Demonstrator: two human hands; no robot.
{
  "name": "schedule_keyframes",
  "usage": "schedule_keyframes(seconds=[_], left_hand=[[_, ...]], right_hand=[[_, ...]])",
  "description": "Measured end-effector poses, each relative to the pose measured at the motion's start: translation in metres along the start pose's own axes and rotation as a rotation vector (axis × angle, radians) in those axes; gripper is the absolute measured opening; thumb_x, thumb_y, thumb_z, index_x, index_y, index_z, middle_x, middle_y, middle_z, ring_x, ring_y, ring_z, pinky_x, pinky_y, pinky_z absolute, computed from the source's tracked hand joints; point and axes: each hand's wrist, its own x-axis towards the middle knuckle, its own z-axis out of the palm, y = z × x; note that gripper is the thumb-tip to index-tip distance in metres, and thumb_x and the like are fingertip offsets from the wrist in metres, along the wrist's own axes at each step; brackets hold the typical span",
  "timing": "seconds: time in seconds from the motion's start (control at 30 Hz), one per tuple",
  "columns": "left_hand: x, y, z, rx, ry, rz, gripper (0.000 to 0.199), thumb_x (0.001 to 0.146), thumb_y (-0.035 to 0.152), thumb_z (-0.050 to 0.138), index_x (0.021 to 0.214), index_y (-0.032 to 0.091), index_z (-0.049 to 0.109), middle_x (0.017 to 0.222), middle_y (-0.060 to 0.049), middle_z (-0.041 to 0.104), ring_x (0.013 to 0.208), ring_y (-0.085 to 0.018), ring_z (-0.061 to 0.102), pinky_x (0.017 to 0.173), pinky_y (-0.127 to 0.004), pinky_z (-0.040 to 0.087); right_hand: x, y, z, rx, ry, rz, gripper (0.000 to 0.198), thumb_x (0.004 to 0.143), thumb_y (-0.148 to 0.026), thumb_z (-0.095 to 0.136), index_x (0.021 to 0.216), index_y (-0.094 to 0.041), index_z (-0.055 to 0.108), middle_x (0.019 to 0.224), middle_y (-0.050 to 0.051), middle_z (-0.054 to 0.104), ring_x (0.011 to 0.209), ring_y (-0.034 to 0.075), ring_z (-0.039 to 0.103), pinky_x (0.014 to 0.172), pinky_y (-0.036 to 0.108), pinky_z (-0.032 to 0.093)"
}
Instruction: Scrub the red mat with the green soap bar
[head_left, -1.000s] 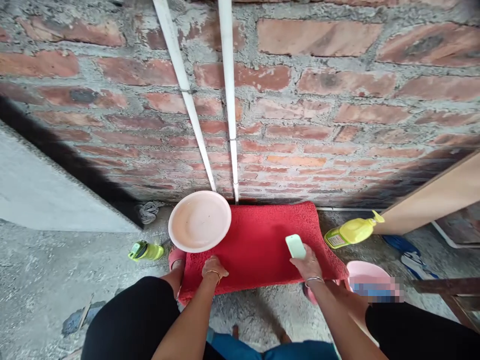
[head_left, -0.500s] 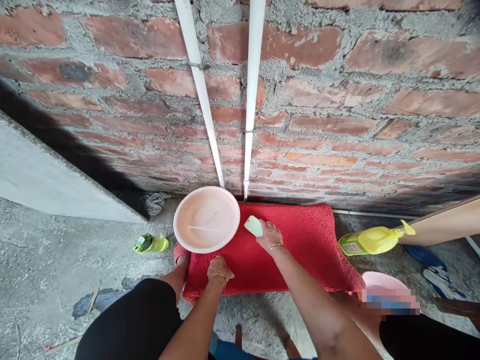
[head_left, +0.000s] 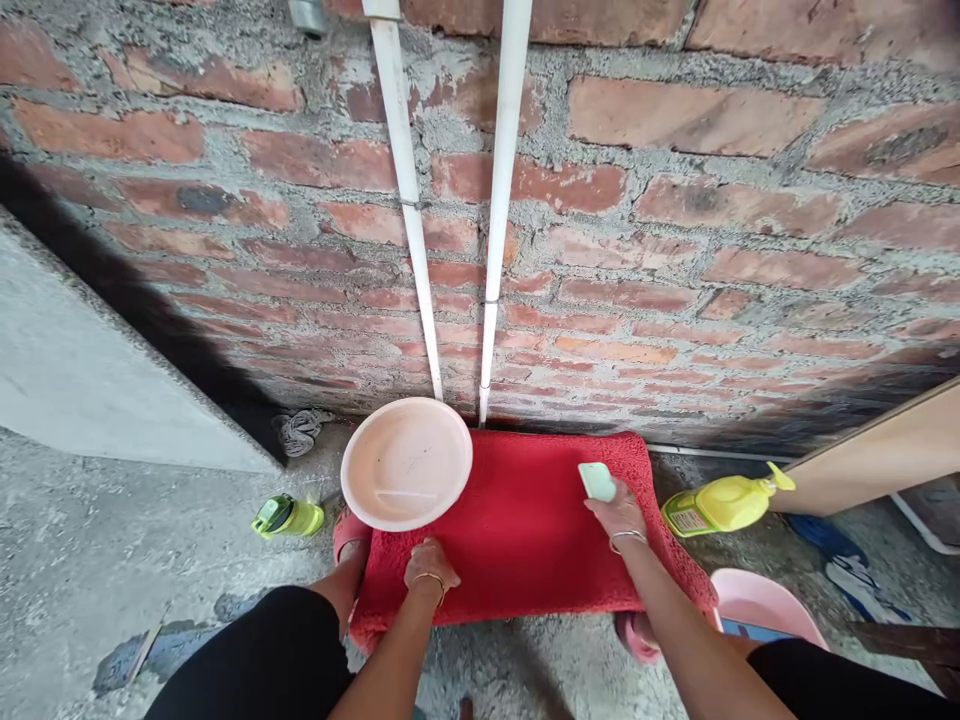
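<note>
One end of the pale green block [head_left: 597, 481] is hidden by the right hand [head_left: 619, 508], fingers gripping it near the red mat's [head_left: 525, 540] right edge; left hand [head_left: 431, 566] by the front-left corner, fingers partly curled, grip unclear.

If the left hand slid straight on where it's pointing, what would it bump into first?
Probably the basin: its near rim lies just ahead of the left hand on the red mat. How high the rim sits is hard to tell.
</note>
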Motion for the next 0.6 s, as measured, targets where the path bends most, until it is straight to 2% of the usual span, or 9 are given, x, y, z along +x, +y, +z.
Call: schedule_keyframes(seconds=[0.1,0.2,0.27,0.33,0.4,0.47,0.53,0.6], left_hand=[[0.002,-0.001,0.002,0.015,-0.001,0.007,0.067,0.052,0.021,0.082,0.115,0.014,0.058,0.123,-0.021,0.063,0.112,-0.031,0.064,0.087,-0.034,0.052],[0.005,-0.002,0.004,0.026,-0.005,0.010,0.063,0.053,0.020,0.081,0.112,0.015,0.058,0.121,-0.020,0.064,0.110,-0.031,0.065,0.089,-0.036,0.052],[0.006,-0.003,0.004,0.038,-0.010,0.010,0.061,0.054,0.022,0.081,0.110,0.015,0.058,0.119,-0.020,0.065,0.110,-0.031,0.065,0.089,-0.036,0.051],[0.006,-0.003,0.003,0.053,-0.019,0.011,0.060,0.054,0.023,0.080,0.109,0.015,0.057,0.118,-0.019,0.065,0.111,-0.030,0.064,0.090,-0.035,0.051],[0.005,-0.002,0.001,0.066,-0.028,0.004,0.059,0.055,0.025,0.080,0.108,0.016,0.057,0.118,-0.017,0.066,0.110,-0.029,0.065,0.089,-0.034,0.051],[0.004,0.000,-0.002,0.074,-0.036,-0.011,0.059,0.056,0.025,0.079,0.109,0.016,0.057,0.118,-0.017,0.065,0.108,-0.029,0.066,0.088,-0.034,0.052],[0.003,0.001,-0.003,0.090,-0.041,-0.012,0.059,0.057,0.024,0.078,0.111,0.014,0.056,0.118,-0.018,0.065,0.108,-0.029,0.065,0.089,-0.034,0.051],[0.002,0.002,-0.005,0.106,-0.044,-0.004,0.058,0.058,0.023,0.076,0.111,0.012,0.056,0.118,-0.019,0.065,0.110,-0.029,0.064,0.089,-0.033,0.051]], right_hand=[[-0.014,-0.076,0.017,0.049,-0.105,-0.111,0.077,0.074,-0.041,0.065,0.142,-0.019,0.037,0.128,0.012,0.053,0.115,0.022,0.055,0.096,0.030,0.042],[-0.024,-0.141,0.033,0.022,-0.202,-0.277,0.076,0.074,-0.040,0.065,0.143,-0.023,0.038,0.130,0.010,0.051,0.114,0.023,0.054,0.097,0.031,0.040],[-0.024,-0.169,0.042,-0.015,-0.263,-0.388,0.075,0.073,-0.038,0.064,0.143,-0.025,0.039,0.129,0.010,0.050,0.113,0.024,0.054,0.096,0.032,0.040],[-0.018,-0.182,0.046,-0.069,-0.290,-0.467,0.073,0.073,-0.036,0.063,0.142,-0.025,0.041,0.129,0.011,0.050,0.113,0.025,0.053,0.095,0.034,0.040],[-0.006,-0.178,0.045,-0.127,-0.281,-0.494,0.069,0.074,-0.035,0.062,0.140,-0.025,0.044,0.129,0.011,0.050,0.113,0.026,0.052,0.095,0.035,0.039],[0.012,-0.157,0.036,-0.164,-0.250,-0.472,0.067,0.075,-0.035,0.062,0.139,-0.026,0.046,0.128,0.012,0.050,0.113,0.025,0.052,0.095,0.035,0.038],[0.032,-0.121,0.021,-0.168,-0.204,-0.398,0.067,0.076,-0.036,0.062,0.139,-0.025,0.046,0.126,0.011,0.052,0.112,0.024,0.052,0.096,0.034,0.038],[0.051,-0.072,0.001,-0.141,-0.149,-0.275,0.067,0.076,-0.036,0.062,0.140,-0.025,0.045,0.125,0.010,0.053,0.112,0.023,0.054,0.096,0.032,0.038]])
